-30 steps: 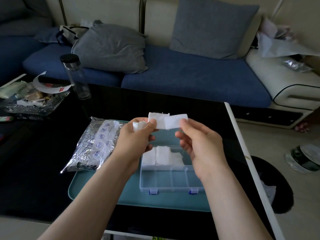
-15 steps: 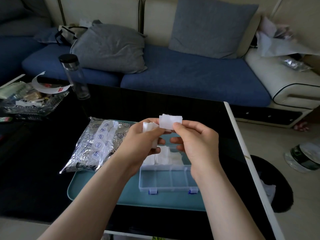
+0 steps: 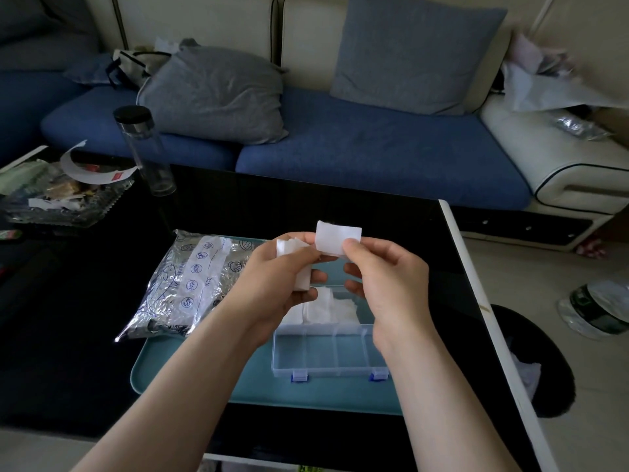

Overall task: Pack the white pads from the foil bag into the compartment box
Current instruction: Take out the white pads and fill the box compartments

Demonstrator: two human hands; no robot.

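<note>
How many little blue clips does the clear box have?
2. Both are on the front edge of the box: the left clip near its left end, the right clip near its right end. None look hidden.

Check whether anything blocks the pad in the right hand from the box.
Nothing visible does. The right hand pinches the pad above the box, whose near compartments look bare. The left hand holds more pads beside it, not below.

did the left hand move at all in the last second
Yes. The left hand, holding white pads, has shifted right, away from the foil bag and toward the right hand over the compartment box.
</note>
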